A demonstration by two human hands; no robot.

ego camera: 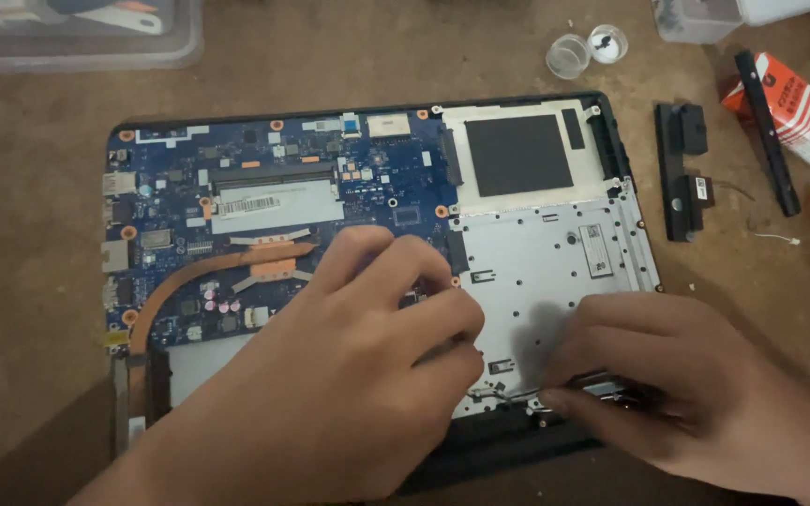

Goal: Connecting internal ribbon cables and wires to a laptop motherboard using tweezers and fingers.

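Opened laptop (536, 262) on brown table (30, 281), left hand (349, 375) curled loosely on circuit board (274, 206), right hand (667, 375) pinching small metal part (602, 382), two small cups (585, 49) beyond both hands

The left hand (358, 365) is resting curled on the opened laptop (527, 272), covering part of its blue circuit board (264, 197). Just beside it, the right hand (667, 375) is pinching a small metal part (592, 382) at the laptop's near edge. Beyond the right hand, a black speaker bar (679, 169) is lying on the brown surface (30, 281).
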